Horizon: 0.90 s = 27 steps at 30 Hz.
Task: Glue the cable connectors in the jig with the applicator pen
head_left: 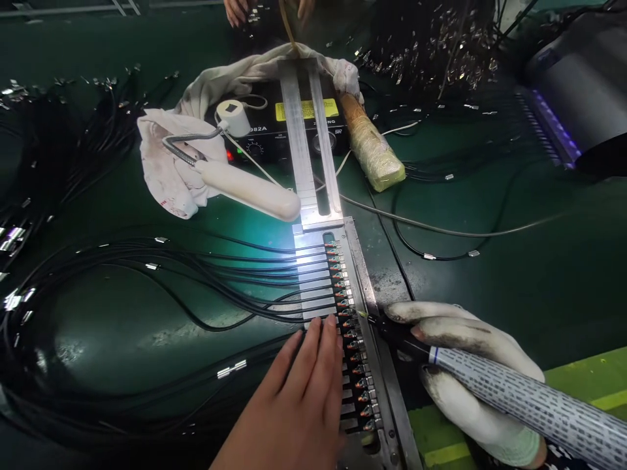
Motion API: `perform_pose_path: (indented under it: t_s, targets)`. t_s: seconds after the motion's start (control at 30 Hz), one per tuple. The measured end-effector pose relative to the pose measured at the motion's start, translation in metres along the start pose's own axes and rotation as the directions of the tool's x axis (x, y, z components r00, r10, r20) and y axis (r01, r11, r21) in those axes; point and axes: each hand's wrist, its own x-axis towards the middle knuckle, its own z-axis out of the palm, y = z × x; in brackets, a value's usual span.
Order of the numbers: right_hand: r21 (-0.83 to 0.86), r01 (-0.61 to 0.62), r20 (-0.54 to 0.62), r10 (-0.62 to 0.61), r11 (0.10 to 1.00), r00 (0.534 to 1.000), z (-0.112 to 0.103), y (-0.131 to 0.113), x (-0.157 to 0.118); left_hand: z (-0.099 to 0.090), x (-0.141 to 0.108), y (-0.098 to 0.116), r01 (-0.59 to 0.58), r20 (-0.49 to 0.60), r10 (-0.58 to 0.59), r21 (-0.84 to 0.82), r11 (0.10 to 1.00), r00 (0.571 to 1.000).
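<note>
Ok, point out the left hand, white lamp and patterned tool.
Left hand (300, 399), head view: back of the hand.
White lamp (249, 188), head view: middle of its long body.
Patterned tool (526, 399), head view: middle of its visible sleeve.

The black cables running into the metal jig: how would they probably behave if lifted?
The black cables would probably flex without creasing, since they lie in smooth curves. Lifting one may drag its neighbours, as several cross and bunch together. Their ends might resist, because they sit in slots of the metal jig.
</note>
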Motion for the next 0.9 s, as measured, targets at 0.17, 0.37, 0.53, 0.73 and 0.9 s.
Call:
perform_pose_path:
  t_s: [0.17, 0.37, 0.53, 0.73, 0.9]
  targets:
    - [-0.068, -0.013, 0.077, 0.018, 0.998, 0.997, 0.0031, 0.0017, -0.0004, 0.0025, -0.0014, 0.0023, -0.032, 0.005, 0.032, -0.014, 0.999, 0.999]
    - [-0.077, -0.003, 0.057, 0.008, 0.997, 0.998, 0.0060, 0.0051, 0.0030, 0.0062, 0.0001, 0.0018, -0.032, -0.004, 0.032, -0.002, 1.000, 0.999]
    - [-0.071, -0.008, 0.063, 0.012, 0.997, 0.998, 0.0053, 0.0047, 0.0023, 0.0042, -0.0004, 0.0018, -0.028, 0.002, 0.028, -0.008, 1.000, 1.000]
    - [-0.063, 0.002, 0.077, 0.003, 0.998, 0.997, 0.0045, 0.0056, 0.0016, 0.0048, -0.0018, 0.0024, -0.028, 0.000, 0.028, -0.006, 1.000, 1.000]
    - [-0.046, -0.005, 0.067, 0.008, 0.999, 0.998, 0.0055, 0.0071, 0.0011, 0.0038, -0.0013, 0.0014, -0.036, -0.004, 0.036, 0.000, 0.999, 0.999]
